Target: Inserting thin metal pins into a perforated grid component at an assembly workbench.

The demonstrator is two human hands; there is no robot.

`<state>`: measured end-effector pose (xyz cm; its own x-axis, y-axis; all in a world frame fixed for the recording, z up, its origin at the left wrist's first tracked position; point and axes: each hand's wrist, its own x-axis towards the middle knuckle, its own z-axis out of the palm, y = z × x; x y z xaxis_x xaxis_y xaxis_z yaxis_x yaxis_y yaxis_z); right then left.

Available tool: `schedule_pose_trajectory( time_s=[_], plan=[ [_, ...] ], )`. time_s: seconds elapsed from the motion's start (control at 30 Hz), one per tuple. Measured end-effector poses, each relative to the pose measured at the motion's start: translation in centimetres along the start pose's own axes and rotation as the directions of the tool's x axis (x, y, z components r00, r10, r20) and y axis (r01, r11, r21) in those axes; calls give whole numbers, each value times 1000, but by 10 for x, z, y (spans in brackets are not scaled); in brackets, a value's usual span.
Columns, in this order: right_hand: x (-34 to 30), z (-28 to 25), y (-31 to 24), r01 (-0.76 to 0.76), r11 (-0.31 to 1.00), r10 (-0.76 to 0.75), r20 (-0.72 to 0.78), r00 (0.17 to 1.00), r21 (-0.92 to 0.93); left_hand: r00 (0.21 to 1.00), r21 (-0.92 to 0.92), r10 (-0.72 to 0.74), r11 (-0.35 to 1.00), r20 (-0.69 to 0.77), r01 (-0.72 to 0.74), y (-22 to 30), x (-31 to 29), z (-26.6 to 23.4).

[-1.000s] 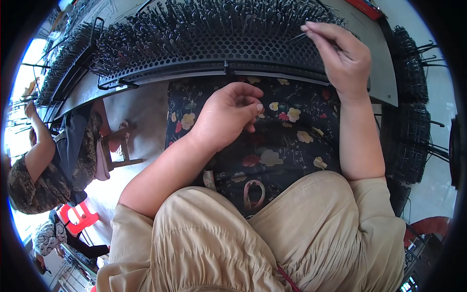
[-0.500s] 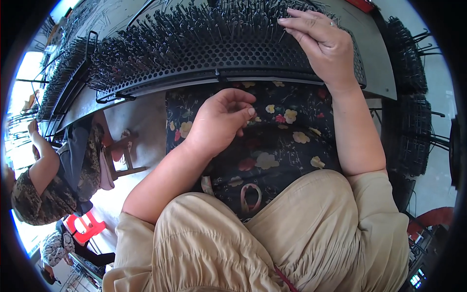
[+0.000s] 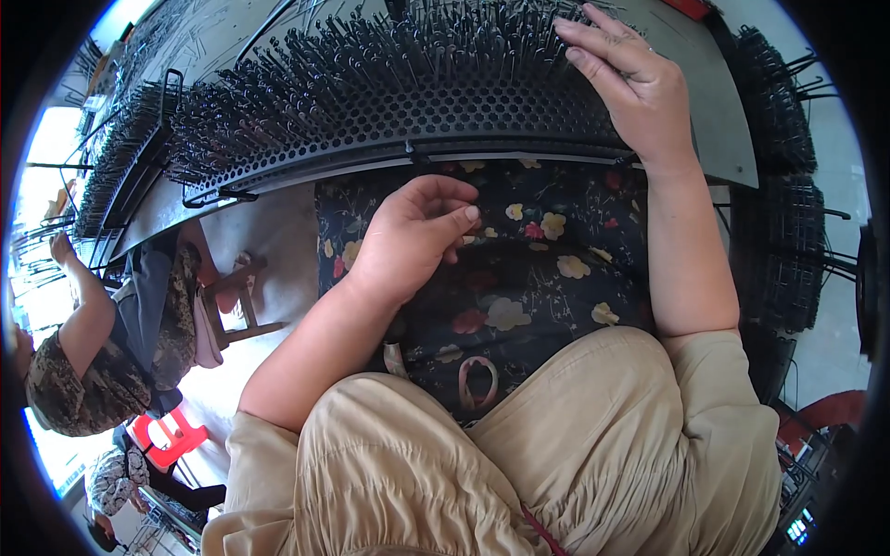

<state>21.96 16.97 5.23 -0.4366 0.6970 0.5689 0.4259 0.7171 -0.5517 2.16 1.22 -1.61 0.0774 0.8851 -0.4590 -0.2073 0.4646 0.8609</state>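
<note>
Seems to set rods (image 3: 306,82) in the rack (image 3: 454,116) on the worktop (image 3: 714,111): poises right hand (image 3: 654,97) beside them, with parted, apparently empty fingers (image 3: 607,47); curls left hand (image 3: 403,241) loosely, likewise apparently empty. Next likely needs another rod.

Close fisheye view from the head, steeply downward over floral apron (image 3: 528,269) and perforated rack (image 3: 491,116).

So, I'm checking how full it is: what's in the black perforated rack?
Thin dark rods stand crowded in the rack; holes show along its front. Most rods' lower ends are hidden.
</note>
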Motion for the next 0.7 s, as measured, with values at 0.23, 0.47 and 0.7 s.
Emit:
schedule_pose_trajectory(
  time_s=[0.23, 0.47, 0.7],
  plan=[
    [10, -42, 52, 79, 992, -95, -167, 981, -97, 985, 383, 104, 923, -135, -45, -15, -2, -51],
    [67, -90, 174, -468, 884, 462, 181, 868, -10, 798, 908, 564, 190, 212, -375, -46, 2, -97],
    [68, -70, 292, -282, 774, 576, 447, 684, -566, 762, 950, 635, 140, 130, -279, -62, 20, -115]
  ],
)
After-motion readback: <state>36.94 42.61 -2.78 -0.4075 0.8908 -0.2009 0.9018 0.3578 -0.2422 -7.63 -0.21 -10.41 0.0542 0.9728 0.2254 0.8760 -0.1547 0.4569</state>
